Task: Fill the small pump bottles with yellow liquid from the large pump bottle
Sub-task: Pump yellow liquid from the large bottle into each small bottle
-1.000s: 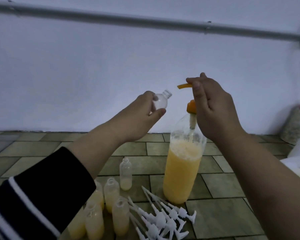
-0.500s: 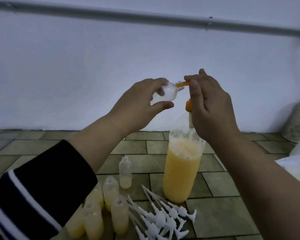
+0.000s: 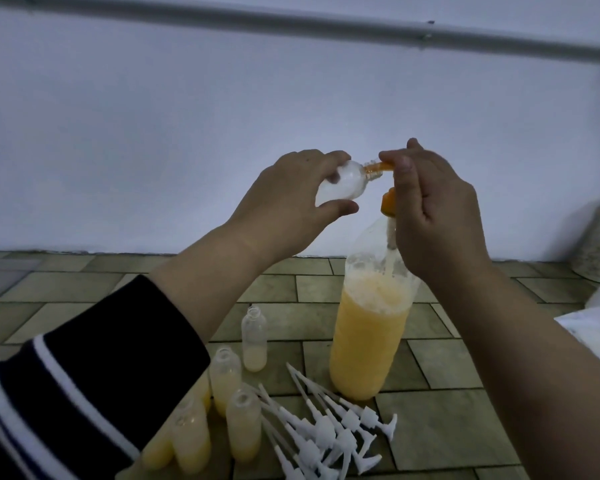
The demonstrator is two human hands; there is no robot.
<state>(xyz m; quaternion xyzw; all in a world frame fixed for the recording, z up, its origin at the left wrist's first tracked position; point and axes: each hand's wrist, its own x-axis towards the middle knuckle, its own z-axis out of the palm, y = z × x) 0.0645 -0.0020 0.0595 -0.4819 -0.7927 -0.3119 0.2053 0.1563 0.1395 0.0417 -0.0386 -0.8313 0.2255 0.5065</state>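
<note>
So compared with a second ago, the left hand (image 3: 284, 206) has brought the small clear empty plastic bottle (image 3: 106, 184) up and tipped it sideways until its threaded neck is right on the orange spout (image 3: 381, 167) of the big bottle's pump, where before there was a clear gap between them. Fingers and thumb are wrapped around the little bottle's body. The right hand (image 3: 433, 209) is curled over the orange pump head (image 3: 388, 202), fingertips pinching down on the spout end, and it looks a bit lower than it was, so I'd guess a pump stroke is starting or about to. No liquid visible in the held bottle yet, so this one still needs filling. The large clear plastic bottle of yellow liquid (image 3: 368, 344) stands on the tiled floor (image 3: 447, 420), a bit more than half full with foam on top. Left of it there's a cluster of small uncapped bottles (image 3: 236, 403) already mostly full, plus one small bottle with only a little liquid at the bottom (image 3: 254, 337) standing apart behind them. A heap of white pump tops with dip tubes (image 3: 329, 431) lies right at the big bottle's base. Nothing blocks the hands, but the held bottle is nearly horizontal, so liquid could dribble back out of the neck.
</note>
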